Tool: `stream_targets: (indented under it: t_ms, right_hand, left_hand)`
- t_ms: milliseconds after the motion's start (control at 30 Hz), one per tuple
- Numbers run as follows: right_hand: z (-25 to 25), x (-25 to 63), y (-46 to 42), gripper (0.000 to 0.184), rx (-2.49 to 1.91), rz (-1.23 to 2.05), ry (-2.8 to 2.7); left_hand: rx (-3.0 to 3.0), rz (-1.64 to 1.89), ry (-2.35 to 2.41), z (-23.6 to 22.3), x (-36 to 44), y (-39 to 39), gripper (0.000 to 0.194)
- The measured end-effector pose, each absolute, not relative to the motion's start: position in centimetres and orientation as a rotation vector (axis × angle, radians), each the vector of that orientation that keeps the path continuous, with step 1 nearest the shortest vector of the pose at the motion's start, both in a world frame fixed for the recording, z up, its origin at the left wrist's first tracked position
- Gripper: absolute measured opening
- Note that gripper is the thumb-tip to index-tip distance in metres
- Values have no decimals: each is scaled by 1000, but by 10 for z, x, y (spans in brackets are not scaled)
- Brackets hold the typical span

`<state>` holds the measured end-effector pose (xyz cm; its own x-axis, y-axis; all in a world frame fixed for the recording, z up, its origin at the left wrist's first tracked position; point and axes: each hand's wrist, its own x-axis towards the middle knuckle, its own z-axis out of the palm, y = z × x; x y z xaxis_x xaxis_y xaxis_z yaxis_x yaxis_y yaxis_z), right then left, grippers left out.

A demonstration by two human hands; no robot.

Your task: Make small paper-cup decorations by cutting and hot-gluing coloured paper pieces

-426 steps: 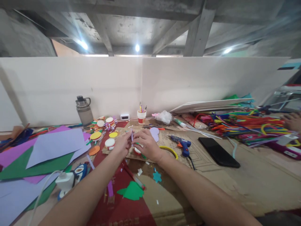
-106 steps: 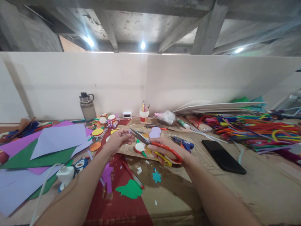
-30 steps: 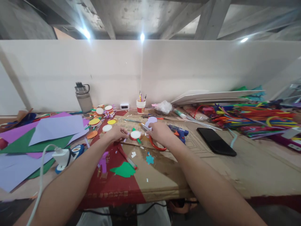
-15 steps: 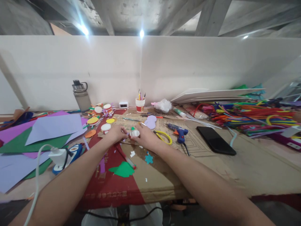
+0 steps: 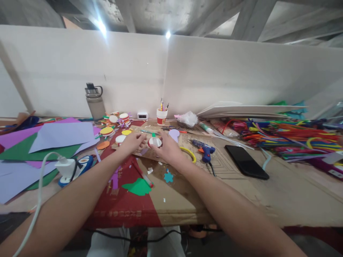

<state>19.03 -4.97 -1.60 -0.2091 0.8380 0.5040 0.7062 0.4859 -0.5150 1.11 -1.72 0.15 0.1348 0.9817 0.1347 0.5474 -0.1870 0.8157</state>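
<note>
A small white-topped paper drum (image 5: 154, 142) with a red side and green tabs is in the fingers of my right hand (image 5: 169, 149), thumb over its near edge. To its left hovers my left hand (image 5: 135, 141), fingers loosely bent and apart, with nothing visible in them. Below those fingers a light purple strip (image 5: 144, 151) lies on the cardboard. The yellow handle of the scissors (image 5: 190, 153) shows behind my right wrist; their blades are hidden. Lilac paper circles (image 5: 174, 134) lie just beyond that hand. Another white-topped drum (image 5: 120, 139) stands left of my left hand.
Right of my hands are a blue glue gun (image 5: 206, 151), a black phone (image 5: 245, 161) and piled pipe cleaners (image 5: 289, 137). Coloured sheets (image 5: 64, 137) and a plugged power strip (image 5: 83, 166) lie left. A bottle (image 5: 95, 103) and pen cup (image 5: 162, 117) stand behind.
The scissors have been put down from my right hand, which has taken hold of the drum. My left hand has lifted off the purple strip. The view has tilted down.
</note>
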Motion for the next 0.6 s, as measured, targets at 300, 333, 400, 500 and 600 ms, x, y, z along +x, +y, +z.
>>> stream_targets:
  t_ms: [300,333,400,500,600]
  right_hand:
    - [-11,184,-57,58,-1058,238,-1894]
    - [-12,184,-55,59,-1041,246,-1878]
    - [-13,186,-51,55,-1023,234,-1822]
    - [-15,188,-47,32,-1025,182,-1818]
    - [-18,187,-47,8,-924,168,-2049]
  left_hand:
    - [1134,1059,836,5,39,-43,22]
    - [1118,1089,831,6,38,-42,19]
    - [1073,1132,823,8,33,-38,14]
    - [1006,1187,803,14,21,-29,15]
    - [975,1236,811,21,11,-24,16]
